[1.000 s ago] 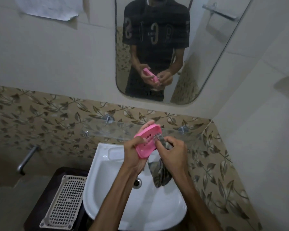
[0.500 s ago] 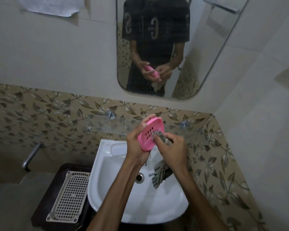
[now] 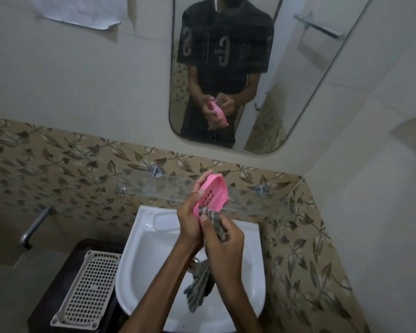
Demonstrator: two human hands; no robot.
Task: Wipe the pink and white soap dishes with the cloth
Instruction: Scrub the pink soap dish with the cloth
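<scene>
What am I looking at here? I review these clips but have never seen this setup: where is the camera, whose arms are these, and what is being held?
No machine here: a person wears a camera on the head, looking down at their own two bare hands over a white sink. The left hand holds a pink soap dish tilted up. The right hand presses a striped cloth against the dish's lower edge; the rest of the cloth hangs into the basin. A white slotted tray lies beside the sink. The mirror reflects the same person.
</scene>
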